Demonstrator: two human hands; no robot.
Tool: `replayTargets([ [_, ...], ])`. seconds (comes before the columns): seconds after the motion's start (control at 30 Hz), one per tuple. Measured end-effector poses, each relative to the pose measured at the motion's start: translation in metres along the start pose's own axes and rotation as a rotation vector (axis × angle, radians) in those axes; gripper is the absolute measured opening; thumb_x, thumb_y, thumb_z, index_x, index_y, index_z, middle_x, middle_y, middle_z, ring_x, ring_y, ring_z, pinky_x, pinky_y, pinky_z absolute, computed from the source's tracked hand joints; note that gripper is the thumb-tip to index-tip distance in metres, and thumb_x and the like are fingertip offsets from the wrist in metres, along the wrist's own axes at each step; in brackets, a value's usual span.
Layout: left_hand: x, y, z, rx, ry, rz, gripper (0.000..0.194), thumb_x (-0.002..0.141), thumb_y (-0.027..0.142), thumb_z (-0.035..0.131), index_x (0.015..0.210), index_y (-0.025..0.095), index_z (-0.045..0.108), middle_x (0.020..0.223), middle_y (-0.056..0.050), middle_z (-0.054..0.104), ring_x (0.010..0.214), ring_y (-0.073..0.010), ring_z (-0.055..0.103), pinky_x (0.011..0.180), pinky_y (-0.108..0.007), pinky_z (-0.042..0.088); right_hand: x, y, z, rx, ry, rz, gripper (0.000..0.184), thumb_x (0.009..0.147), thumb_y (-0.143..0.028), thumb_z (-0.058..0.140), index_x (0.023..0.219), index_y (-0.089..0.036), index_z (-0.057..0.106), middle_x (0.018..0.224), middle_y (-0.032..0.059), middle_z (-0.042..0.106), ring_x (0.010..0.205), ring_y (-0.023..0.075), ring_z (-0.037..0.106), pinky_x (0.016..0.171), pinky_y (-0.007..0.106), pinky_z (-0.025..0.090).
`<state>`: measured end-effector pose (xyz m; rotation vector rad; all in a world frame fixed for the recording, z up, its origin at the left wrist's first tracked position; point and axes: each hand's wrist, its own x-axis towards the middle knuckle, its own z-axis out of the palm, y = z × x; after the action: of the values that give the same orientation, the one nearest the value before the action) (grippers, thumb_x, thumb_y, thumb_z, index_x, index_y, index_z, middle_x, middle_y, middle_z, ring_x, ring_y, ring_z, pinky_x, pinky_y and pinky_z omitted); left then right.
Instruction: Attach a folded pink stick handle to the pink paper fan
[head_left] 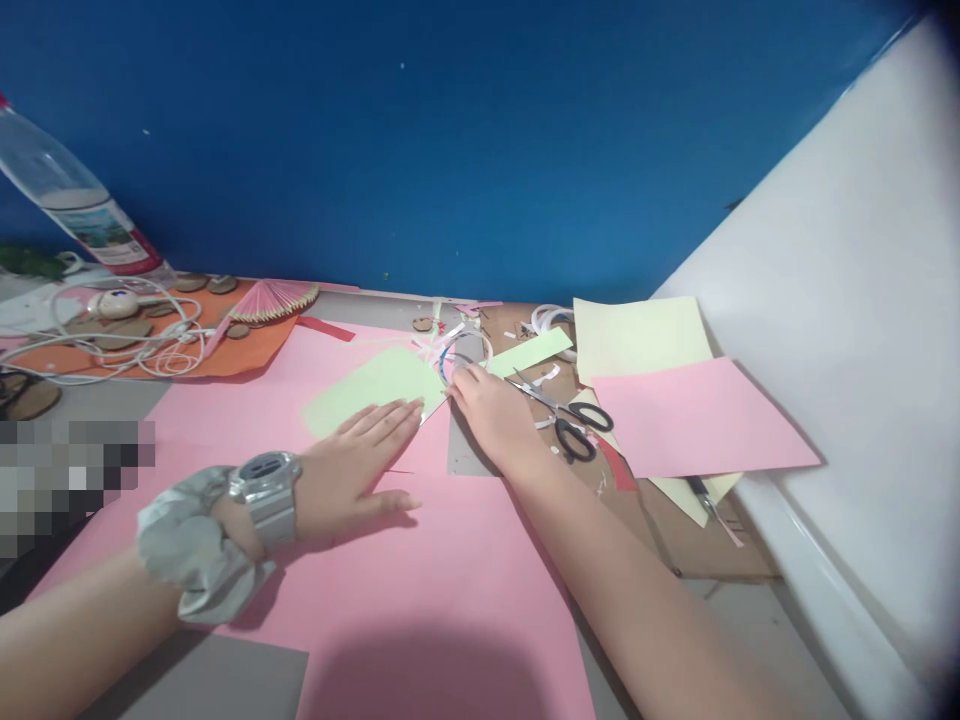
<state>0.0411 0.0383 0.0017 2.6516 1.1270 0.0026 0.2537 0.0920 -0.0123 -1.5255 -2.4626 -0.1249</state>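
Observation:
My left hand (367, 475) lies flat, fingers stretched out, with its fingertips on the near edge of a light green paper sheet (367, 385). Under it spreads a large pink paper sheet (427, 570). Just to the right, my right hand (487, 405) is closed, fingers bent at the near rim of a ring that looks like a roll of clear tape (444, 362) with blue on its inside. My fingertips are partly hidden. A pair of black-handled scissors (566, 412) lies right of that hand, and a light green paper strip (529, 352) sits behind it.
Pale yellow paper (641, 335) and a smaller pink sheet (705, 420) lie at right over cardboard (697, 550), partly covering a cutter (701, 490). At left are a plastic bottle (97, 215), white cable (169, 340), orange paper (259, 345) and a pink folded fan (274, 300). A blue wall (450, 150) stands behind.

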Motion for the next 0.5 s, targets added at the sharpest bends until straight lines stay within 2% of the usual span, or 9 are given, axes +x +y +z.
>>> replayTargets([
  [0.1, 0.005, 0.004, 0.013, 0.052, 0.041, -0.029, 0.092, 0.079, 0.071, 0.033, 0.144, 0.010, 0.012, 0.151, -0.013, 0.010, 0.139, -0.0283, 0.011, 0.111, -0.044, 0.012, -0.001, 0.000, -0.001, 0.002, -0.002, -0.004, 0.017, 0.093, -0.025, 0.040, 0.098, -0.019, 0.055, 0.091, 0.0049, 0.061, 0.075, 0.0173, 0.058, 0.055, 0.026, 0.032],
  [0.2, 0.005, 0.005, 0.020, 0.081, 0.099, -0.044, 0.092, 0.079, 0.072, 0.031, 0.145, 0.011, 0.010, 0.151, -0.012, 0.011, 0.138, -0.0277, 0.013, 0.112, -0.044, 0.011, -0.001, 0.000, -0.001, 0.008, 0.000, 0.009, 0.015, 0.094, -0.025, 0.039, 0.096, -0.020, 0.054, 0.091, 0.0037, 0.060, 0.076, 0.0172, 0.057, 0.055, 0.026, 0.031],
  [0.5, 0.005, 0.003, 0.021, 0.068, 0.118, -0.014, 0.094, 0.077, 0.073, 0.031, 0.145, 0.011, 0.011, 0.151, -0.012, 0.010, 0.138, -0.0281, 0.013, 0.112, -0.043, 0.009, -0.001, 0.003, -0.001, 0.015, 0.016, 0.014, 0.014, 0.093, -0.021, 0.040, 0.090, -0.019, 0.053, 0.087, 0.0024, 0.059, 0.072, 0.0159, 0.055, 0.053, 0.026, 0.027],
])
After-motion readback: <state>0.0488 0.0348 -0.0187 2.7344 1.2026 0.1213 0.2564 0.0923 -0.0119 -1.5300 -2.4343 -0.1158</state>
